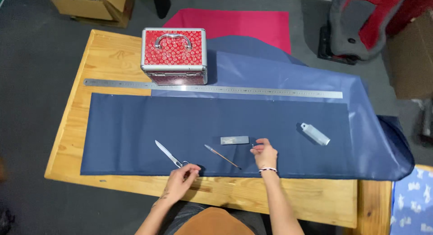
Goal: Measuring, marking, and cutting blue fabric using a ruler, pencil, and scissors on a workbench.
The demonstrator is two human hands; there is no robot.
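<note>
Left hand: where the dark navy cloth (135,135) meets the bare edge of the pale wooden table (252,199), the left hand (182,180) is curled, fingertips pinching the handle end of the steel scissors (168,154), whose closed blades point up and away from it.
Right hand: the right hand (265,154), a bead bracelet at its wrist, rests on the cloth with fingers narrowed on a tiny object too small to make out.
Between the hands: a thin wooden-handled pointed tool (222,156) lies slanted on the cloth.
Just beyond the right hand: a small flat grey rectangular block (234,140), touching nothing.
Farther right of the right hand: a small silvery metal bottle (315,134) lies on its side.
Beyond both hands: a long steel ruler (212,88) spans the cloth's far edge.
Behind the ruler: a red flower-patterned box with metal edging and a handle (174,54).
Far left corner: a brown cardboard carton (92,5), cut off by the frame.
Hidden: the scissor handles, mostly under the left fingers.
</note>
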